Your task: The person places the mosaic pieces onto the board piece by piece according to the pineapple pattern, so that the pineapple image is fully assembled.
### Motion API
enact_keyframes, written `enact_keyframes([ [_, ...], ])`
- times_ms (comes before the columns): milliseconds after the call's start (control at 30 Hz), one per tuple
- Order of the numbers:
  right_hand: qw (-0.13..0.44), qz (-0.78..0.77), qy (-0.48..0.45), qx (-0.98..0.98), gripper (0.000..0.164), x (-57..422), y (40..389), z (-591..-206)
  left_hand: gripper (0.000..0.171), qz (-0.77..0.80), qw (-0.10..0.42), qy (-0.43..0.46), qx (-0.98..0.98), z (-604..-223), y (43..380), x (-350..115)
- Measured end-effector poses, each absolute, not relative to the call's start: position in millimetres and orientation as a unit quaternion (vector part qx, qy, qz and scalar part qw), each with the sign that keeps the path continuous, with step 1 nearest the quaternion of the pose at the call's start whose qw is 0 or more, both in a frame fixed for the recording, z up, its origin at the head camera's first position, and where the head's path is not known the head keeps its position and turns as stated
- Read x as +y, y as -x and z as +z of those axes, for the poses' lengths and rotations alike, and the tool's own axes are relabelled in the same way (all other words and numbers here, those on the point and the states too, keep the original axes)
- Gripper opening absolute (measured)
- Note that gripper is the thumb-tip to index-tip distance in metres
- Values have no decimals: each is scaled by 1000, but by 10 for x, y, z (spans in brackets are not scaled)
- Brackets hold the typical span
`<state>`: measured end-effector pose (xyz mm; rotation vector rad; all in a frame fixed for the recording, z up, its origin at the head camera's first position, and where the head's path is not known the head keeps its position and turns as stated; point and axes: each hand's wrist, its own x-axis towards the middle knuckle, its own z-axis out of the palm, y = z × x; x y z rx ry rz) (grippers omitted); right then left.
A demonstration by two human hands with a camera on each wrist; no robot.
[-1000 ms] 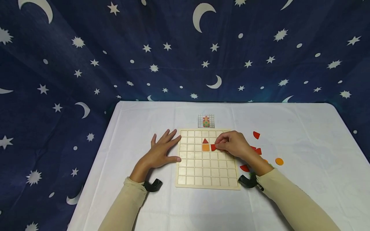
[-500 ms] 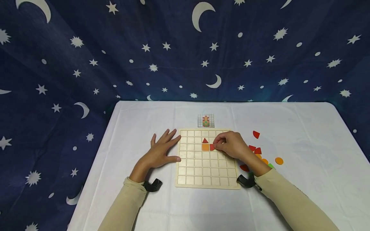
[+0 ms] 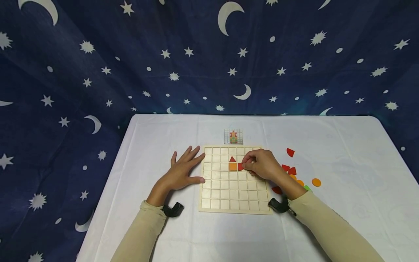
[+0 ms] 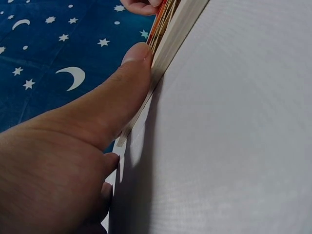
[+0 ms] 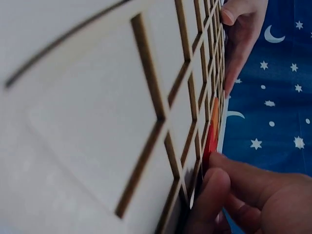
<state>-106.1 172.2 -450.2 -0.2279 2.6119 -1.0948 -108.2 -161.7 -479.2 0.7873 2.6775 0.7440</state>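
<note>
A pale wooden board [image 3: 216, 194] with a raised grid lies on the table. In it sit a red triangle [image 3: 232, 159] and, just below, an orange square tile [image 3: 232, 166]. My right hand [image 3: 264, 165] pinches a red tile [image 3: 240, 166] between thumb and forefinger, at the cell to the right of the orange square; the fingertips hide part of its outline. The right wrist view shows this red tile [image 5: 210, 141] low at the grid. My left hand [image 3: 179, 174] is spread at the board's left side, its thumb [image 4: 131, 73] and forefinger touching the edge.
A small pattern card [image 3: 233, 137] lies behind the board. Right of it are loose pieces: several red ones [image 3: 290, 152], orange discs [image 3: 316, 182] and a green piece [image 3: 307, 188], partly behind the right forearm. A dark starry cloth [image 3: 183, 58] hangs beyond the white table.
My right hand has moved slightly left, bringing the red tile from a slanted position to beside the orange square. In the last half second it has barely moved. The left hand has stayed put.
</note>
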Motion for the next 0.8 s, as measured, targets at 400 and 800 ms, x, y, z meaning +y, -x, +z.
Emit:
enact_keyframes([
  [400,151,-383,85,907,7,1796,1094,-4521,93,265,121,-276,916,-4789,1062,-1615],
  [800,149,-386,73,907,7,1809,1081,-4515,93,268,125,-275,915,-4789,1069,-1620],
])
